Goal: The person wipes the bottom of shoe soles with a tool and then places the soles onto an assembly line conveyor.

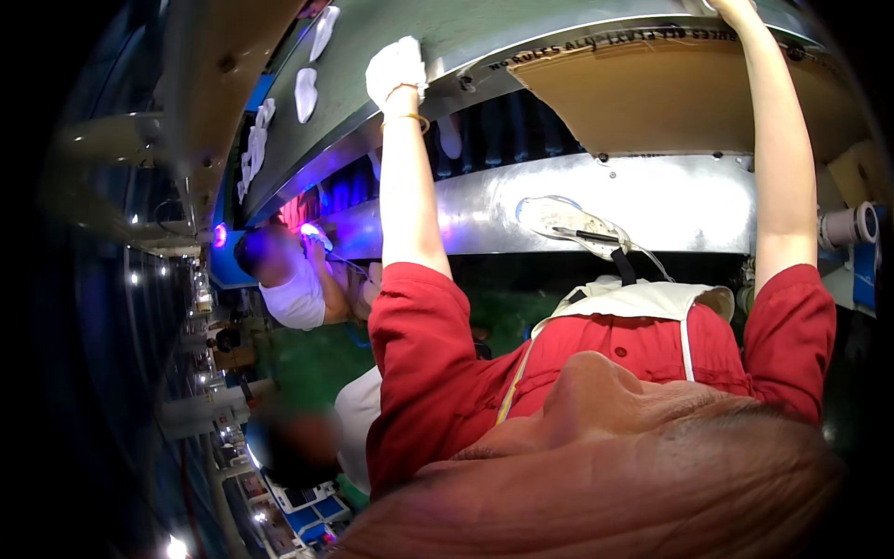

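The grey-green conveyor belt [484,28] runs across the far side of the scene, carrying a line of white sole pieces [305,93] away to the far left. Below it sits the metal machine housing [670,200], with a brown cardboard panel [689,93] hanging over its right part.

Both arms in red sleeves stretch far out. The left hand [396,70], in a white glove, lies on the near edge of the belt with its fingers curled in; I cannot tell whether it pinches anything. The nearest sole piece is just to its left, apart from it. The right hand [736,7] is cut off by the far rim of the picture above the cardboard panel, so its state cannot be told.

The main risk, as I judge it, is the reach itself. With both arms at full stretch over the housing, a glove or the bracelet at the left wrist could catch on the belt's edge. A sole piece picked up from there could also slip off the belt onto the housing.

A translucent sole [568,219] with a thin dark tool across it lies on the housing near the body. A lean forward could knock it off.

At the near left a co-worker in a white shirt [293,289] works under purple light [219,235], well apart.
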Available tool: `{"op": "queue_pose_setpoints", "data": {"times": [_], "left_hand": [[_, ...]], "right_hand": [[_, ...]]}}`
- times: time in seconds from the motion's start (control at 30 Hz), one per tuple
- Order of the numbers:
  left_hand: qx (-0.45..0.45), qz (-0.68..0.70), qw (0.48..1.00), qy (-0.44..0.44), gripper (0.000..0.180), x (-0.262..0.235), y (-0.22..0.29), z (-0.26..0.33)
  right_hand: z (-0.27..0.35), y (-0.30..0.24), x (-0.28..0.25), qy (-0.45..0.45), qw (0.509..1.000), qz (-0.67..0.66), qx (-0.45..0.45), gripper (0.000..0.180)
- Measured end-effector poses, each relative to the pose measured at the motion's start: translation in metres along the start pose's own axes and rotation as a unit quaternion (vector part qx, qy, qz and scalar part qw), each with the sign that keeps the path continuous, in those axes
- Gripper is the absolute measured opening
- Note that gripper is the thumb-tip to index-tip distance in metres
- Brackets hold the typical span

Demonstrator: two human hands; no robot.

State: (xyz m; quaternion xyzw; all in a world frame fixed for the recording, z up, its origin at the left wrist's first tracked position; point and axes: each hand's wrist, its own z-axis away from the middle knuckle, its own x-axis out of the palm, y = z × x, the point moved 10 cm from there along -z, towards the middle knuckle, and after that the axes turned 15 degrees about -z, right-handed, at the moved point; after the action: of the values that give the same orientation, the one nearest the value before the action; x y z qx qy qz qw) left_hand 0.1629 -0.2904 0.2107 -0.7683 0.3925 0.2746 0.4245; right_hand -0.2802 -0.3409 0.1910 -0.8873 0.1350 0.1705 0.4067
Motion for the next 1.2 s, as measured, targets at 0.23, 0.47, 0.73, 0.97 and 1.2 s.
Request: {"op": "queue_pose_setpoints", "data": {"times": [0.23,0.47,0.73,0.97,1.2], "left_hand": [[0.115,-0.109,0.987,0.018,0.025,-0.005,0.031,0.007],[0.132,-0.132,0.982,0.041,0.028,-0.001,0.009,0.011],[-0.027,0.098,0.994,-0.044,0.045,0.014,-0.002,0.001],[-0.019,0.123,0.992,-0.033,0.044,0.021,-0.011,0.003],[0.083,-0.036,0.996,-0.007,0.044,0.009,0.011,0.000]], "right_hand": [[-0.005,-0.017,-0.001,0.010,1.000,0.016,-0.008,0.044],[-0.009,-0.043,-0.001,0.005,0.999,0.012,-0.032,0.043],[-0.004,-0.045,-0.019,0.021,0.999,0.036,-0.019,0.043],[-0.010,-0.049,-0.011,0.021,0.999,0.027,-0.020,0.042],[-0.008,-0.040,-0.014,0.030,0.999,0.028,-0.003,0.042]]}}
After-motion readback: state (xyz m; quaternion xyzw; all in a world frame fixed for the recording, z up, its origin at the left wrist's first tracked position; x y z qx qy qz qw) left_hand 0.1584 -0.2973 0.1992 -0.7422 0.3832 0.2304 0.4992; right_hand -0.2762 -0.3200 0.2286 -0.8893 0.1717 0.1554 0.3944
